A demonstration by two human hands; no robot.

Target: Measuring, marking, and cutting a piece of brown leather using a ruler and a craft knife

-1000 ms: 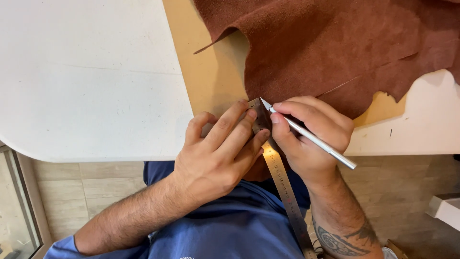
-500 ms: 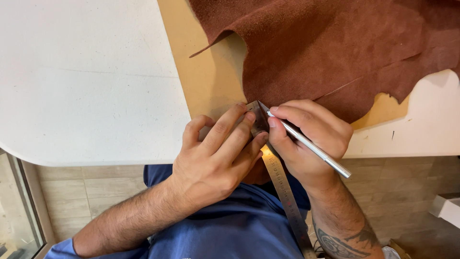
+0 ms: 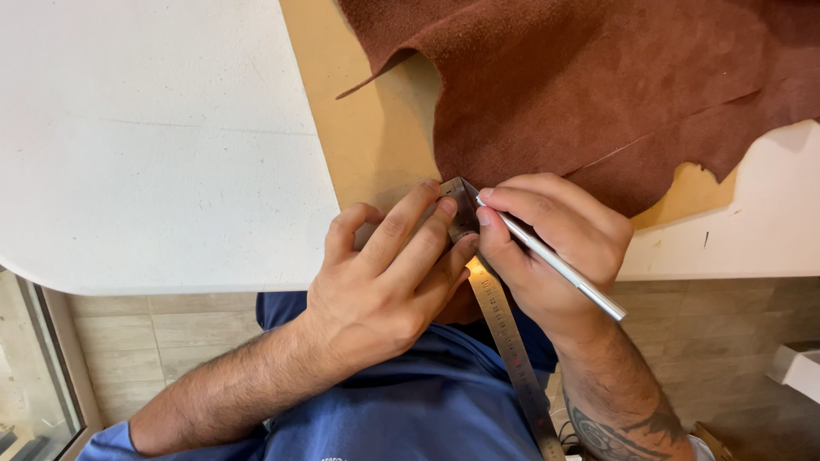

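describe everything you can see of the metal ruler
The metal ruler is a long, narrow steel strip with fine graduation marks, dull grey and slightly worn. It runs slantwise from the brown leather edge on the tan board, out past the white table rim, over the blue shirt. The left hand presses its top end flat; the right hand holds a silver knife against its edge.

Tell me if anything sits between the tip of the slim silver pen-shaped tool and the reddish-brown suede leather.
Nothing visible does. The right hand holds the slim silver pen-shaped tool with its tip at the corner of the steel ruler, which the left hand presses down at the edge of the reddish-brown suede leather.
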